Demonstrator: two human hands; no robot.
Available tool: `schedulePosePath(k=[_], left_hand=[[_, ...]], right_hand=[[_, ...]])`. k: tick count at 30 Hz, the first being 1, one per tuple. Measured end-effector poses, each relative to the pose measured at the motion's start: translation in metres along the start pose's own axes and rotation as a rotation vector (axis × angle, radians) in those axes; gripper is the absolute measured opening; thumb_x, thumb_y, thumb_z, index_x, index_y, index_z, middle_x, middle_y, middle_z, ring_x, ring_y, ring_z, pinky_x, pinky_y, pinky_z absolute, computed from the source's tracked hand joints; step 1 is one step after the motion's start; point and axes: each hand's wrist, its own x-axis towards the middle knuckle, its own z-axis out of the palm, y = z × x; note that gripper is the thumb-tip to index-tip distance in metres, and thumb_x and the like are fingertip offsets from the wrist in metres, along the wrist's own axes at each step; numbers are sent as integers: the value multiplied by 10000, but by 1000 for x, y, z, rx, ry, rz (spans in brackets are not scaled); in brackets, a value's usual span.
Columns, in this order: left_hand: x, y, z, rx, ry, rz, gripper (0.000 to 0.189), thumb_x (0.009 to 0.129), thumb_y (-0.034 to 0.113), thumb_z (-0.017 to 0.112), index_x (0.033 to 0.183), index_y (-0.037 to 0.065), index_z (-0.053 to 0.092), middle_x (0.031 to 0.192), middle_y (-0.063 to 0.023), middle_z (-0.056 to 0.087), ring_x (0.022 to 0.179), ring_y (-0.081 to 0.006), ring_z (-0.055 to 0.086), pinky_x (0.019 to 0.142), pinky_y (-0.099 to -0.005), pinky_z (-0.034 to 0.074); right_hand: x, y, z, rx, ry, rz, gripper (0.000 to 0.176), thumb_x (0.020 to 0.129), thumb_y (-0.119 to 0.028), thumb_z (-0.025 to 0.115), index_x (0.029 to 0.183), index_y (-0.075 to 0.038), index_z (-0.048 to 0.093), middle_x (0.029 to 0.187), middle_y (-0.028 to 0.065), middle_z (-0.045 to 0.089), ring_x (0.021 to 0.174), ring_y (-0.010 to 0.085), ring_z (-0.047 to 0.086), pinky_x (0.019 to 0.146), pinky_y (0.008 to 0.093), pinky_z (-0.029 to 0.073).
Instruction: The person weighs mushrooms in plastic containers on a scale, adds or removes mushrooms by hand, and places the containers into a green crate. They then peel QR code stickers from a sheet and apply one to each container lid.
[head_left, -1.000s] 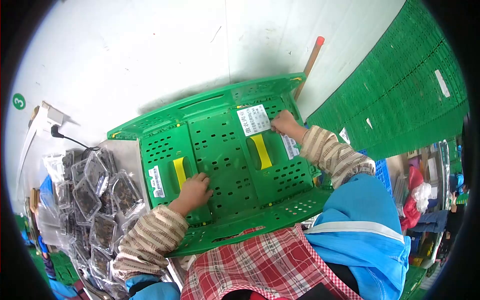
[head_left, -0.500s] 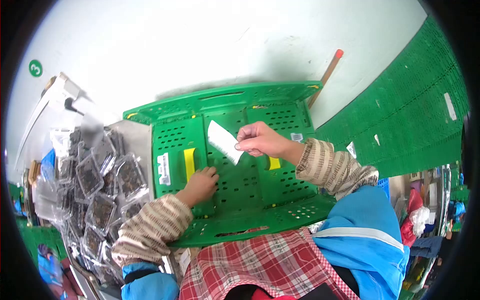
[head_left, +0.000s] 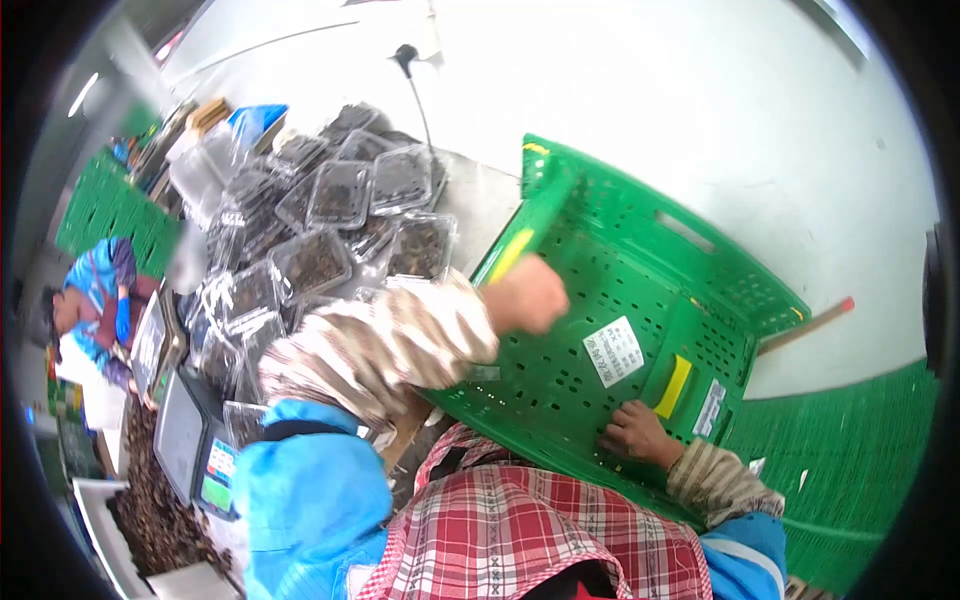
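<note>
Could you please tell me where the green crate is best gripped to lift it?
Probably the long slot in the far wall of the green crate, reached from above: it is cut right through and can be hooked, while the perforated panel under the right hand has only small holes.

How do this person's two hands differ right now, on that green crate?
The left hand is curled like a fist, while the right hand lies flat with its fingers spread on the green crate. The left hand is by the crate's upper edge near a yellow strip; the right hand is at the near edge, below the white label. The left hand looks blurred and the right hand sharp. Both come out of striped sleeves.
</note>
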Motion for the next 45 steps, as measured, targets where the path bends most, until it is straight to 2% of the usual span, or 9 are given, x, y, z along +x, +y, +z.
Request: schedulePosePath(k=[4,10,13,19,24,26,32,37,45], left_hand=[[-52,-69,19,-70,184,-147,208,704,266,577,581,99,569,558,-87,578,563,-296,596,509,-420,475],[-99,-54,9,-557,820,-151,202,786,226,635,850,50,558,918,-100,587,881,-308,569,782,-391,468],[-162,-45,44,-664,1064,-611,291,779,228,665,998,47,598,1047,-126,602,976,-305,569,847,-375,455],[-344,18,157,-177,693,-1647,591,732,319,691,1165,-25,482,1201,-180,509,1120,-348,460,938,-442,356],[-417,62,184,-152,381,-1933,692,759,473,642,1173,-59,487,1188,-202,525,1142,-357,454,977,-454,314],[-433,59,190,-204,348,-1980,721,755,579,595,1074,-67,560,1067,-221,592,1125,-369,471,987,-467,300],[-425,-11,179,-903,290,-1939,622,618,559,727,795,-29,622,848,-207,639,784,-326,623,741,-405,475],[-406,8,157,-1484,818,-1793,399,613,274,807,690,23,506,697,-80,564,666,-134,520,600,-305,443],[-528,173,139,-1694,1850,-1997,395,690,91,625,1054,-54,578,926,-104,631,860,-172,601,786,-287,470]], right_hand=[[22,-4,-26,81,-147,-5,291,718,-346,666,595,-98,579,618,79,538,607,287,525,606,392,420],[-65,0,-162,-124,-380,1135,461,687,-429,704,561,-12,552,532,172,536,529,366,545,512,435,424],[-99,36,-152,-195,-287,1103,357,722,-313,711,625,-4,561,529,140,536,508,297,548,499,391,427],[211,-15,-200,394,382,480,119,803,-32,627,903,17,586,742,36,561,631,86,510,587,213,424],[434,-48,-102,179,-395,44,448,825,-388,613,809,59,633,615,114,631,520,196,608,490,290,474],[470,-65,-56,171,-891,360,679,809,-549,563,756,127,599,580,161,613,483,227,620,440,317,506],[469,-59,-20,483,-793,775,778,718,-531,696,913,197,503,707,240,603,499,242,604,428,336,521],[454,-46,8,879,-593,999,609,662,-357,803,1007,71,539,777,86,566,596,206,586,488,265,479],[509,-90,-88,1264,-332,220,560,638,-28,745,1127,17,475,1081,117,575,994,207,573,909,346,449]])
